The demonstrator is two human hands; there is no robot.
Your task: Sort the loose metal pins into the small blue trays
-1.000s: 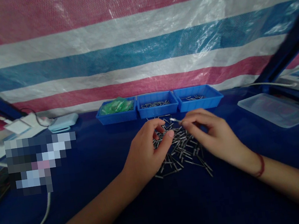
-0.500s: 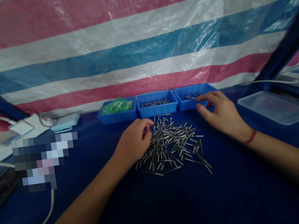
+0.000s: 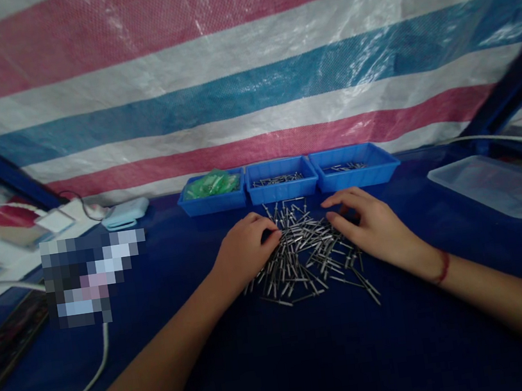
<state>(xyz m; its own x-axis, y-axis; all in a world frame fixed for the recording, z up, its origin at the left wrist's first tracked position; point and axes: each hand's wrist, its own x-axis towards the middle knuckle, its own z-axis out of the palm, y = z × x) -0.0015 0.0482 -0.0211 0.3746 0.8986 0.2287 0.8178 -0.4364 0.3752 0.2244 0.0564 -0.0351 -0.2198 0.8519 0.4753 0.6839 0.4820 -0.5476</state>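
A loose pile of metal rivets (image 3: 297, 248) lies on the dark blue table (image 3: 275, 362). My left hand (image 3: 249, 246) rests at the pile's left edge, thumb and forefinger close together; whatever is between them is too small to make out. Over the right side of the pile is my right hand (image 3: 366, 223), its thumb and fingers apart and holding nothing visible. Behind the pile stand three blue bins: the left bin (image 3: 213, 203) holds green plastic bags (image 3: 213, 184), while the middle bin (image 3: 284, 191) and the right bin (image 3: 360, 176) hold rivets.
At the right lies a translucent plastic lid (image 3: 497, 188). A phone (image 3: 12, 340), a white cable (image 3: 90, 381) and a light blue item (image 3: 125, 214) are on the left. A striped sheet (image 3: 247, 94) hangs behind the bins.
My right hand has moved from the front of the right bin back toward the pile. My left hand stays by the pile, its fingers slightly lower. The view has shifted a little.
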